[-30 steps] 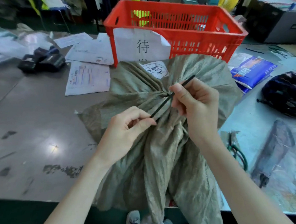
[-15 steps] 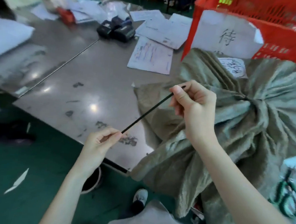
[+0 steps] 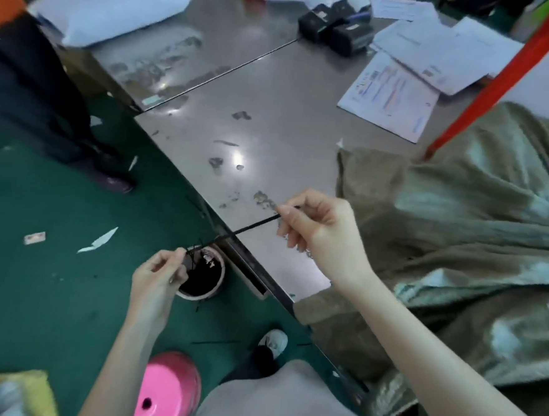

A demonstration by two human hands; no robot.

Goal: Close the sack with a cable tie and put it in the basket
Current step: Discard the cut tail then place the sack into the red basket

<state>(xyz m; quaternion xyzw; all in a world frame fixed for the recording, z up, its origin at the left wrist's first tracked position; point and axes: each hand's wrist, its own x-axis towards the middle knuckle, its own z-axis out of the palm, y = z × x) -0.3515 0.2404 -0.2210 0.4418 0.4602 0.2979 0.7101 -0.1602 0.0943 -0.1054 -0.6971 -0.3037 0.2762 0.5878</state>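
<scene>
Tie [image 3: 249, 228] stretched between both hands, off the sack [image 3: 465, 253].
Left hand [image 3: 157, 281] pinches its lower end over a pot [image 3: 203, 276]; right hand [image 3: 317, 230] pinches the upper end.

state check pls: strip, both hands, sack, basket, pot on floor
black strip: taut between both hands, over the table edge
left hand: pinching strip's lower end
right hand: pinching strip's upper end
sack: on table, not in basket
red basket: on table
pot: open
</scene>
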